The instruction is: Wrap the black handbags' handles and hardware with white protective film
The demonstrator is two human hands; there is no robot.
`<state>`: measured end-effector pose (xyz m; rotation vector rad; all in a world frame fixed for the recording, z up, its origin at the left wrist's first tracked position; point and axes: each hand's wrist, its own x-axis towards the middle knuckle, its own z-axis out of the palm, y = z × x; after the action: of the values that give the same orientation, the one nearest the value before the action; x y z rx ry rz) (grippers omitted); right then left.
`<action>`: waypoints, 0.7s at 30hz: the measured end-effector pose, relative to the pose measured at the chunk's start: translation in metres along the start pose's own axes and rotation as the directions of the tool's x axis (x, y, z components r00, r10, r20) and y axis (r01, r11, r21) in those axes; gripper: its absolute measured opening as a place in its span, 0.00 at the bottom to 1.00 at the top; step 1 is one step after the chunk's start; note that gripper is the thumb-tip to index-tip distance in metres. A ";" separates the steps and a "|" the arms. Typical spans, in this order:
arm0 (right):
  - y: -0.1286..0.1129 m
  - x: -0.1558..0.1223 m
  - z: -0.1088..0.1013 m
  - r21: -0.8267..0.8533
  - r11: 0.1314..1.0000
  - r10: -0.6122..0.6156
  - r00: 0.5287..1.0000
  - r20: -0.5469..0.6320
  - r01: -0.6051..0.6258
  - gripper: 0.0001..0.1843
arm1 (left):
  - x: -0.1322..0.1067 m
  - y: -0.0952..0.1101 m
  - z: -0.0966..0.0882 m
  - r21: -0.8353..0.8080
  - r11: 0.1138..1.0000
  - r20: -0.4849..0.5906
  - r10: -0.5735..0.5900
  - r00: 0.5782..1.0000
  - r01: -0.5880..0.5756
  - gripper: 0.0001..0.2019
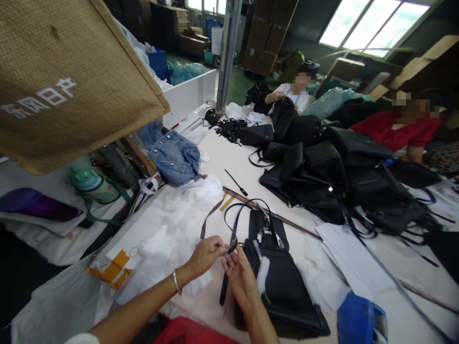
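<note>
A black handbag (283,286) lies flat on the white table (229,157) in front of me, with white wrapping at its top. Its thin black strap (234,224) loops up from the bag and comes down between my hands. My left hand (206,255), a bangle on its wrist, pinches the strap with fingertips closed. My right hand (242,279) meets it at the same spot, fingers curled on the strap's end. The rest of the strap (224,291) hangs down toward me.
A big pile of black bags (333,177) fills the table's far right. Two people sit behind it. White tissue (186,200), a denim garment (175,157), a green bottle (91,184), paper sheets (344,253), a blue object (362,320) and a hanging jute bag (71,71) surround me.
</note>
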<state>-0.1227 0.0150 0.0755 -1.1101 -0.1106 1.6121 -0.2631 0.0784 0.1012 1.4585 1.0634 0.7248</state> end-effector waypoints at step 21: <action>0.030 0.058 -0.002 -0.270 0.962 -0.100 0.972 -0.215 0.040 0.25 | 0.000 -0.037 -0.027 0.196 0.981 -0.283 0.065 0.957 -0.009 0.08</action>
<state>-0.1389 0.0492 0.0226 -1.4726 -0.2168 1.4234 -0.2949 0.0882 0.0700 1.5723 1.3646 0.9017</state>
